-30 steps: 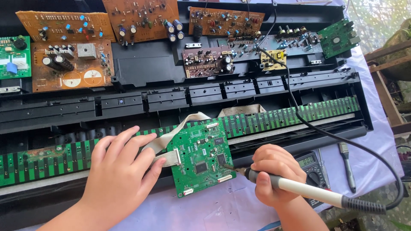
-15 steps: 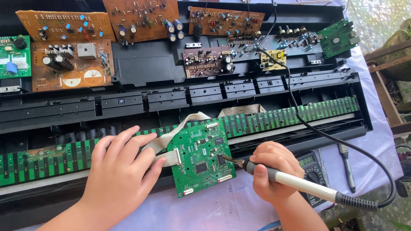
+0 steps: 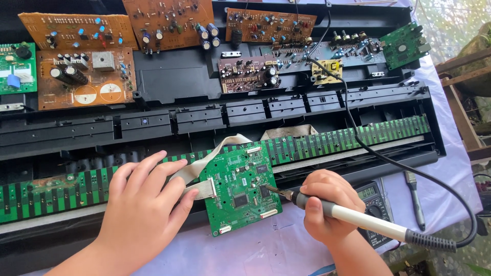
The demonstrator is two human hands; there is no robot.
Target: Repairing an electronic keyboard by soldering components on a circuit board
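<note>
Opened keyboard case [image 3: 204, 87] spans the table [image 3: 286, 250] — far edge to near edge. Small circuit board [image 3: 239, 190] lies at the case's near edge, centre, on the long key-contact strip [image 3: 348, 140]. Left hand [image 3: 140, 209] lies flat just left of it, on the ribbon cable [image 3: 197, 190]. Right hand [image 3: 327, 204] to its right holds a soldering iron [image 3: 353, 217], tip on the board. Multimeter [image 3: 371, 197] and brush [image 3: 415, 197] sit right of that hand — near right corner. Loose boards [image 3: 82, 76] line the case's far edge.

Two bare hands, low and near in the scene

The left hand [image 3: 140, 204] lies flat, palm down, fingers spread and pointing far and right, forearm running off the near-left edge. The right hand [image 3: 327, 204] is curled into a fist-like grip, knuckles up, thumb tucked left, wrist trailing toward the near-right edge.
</note>
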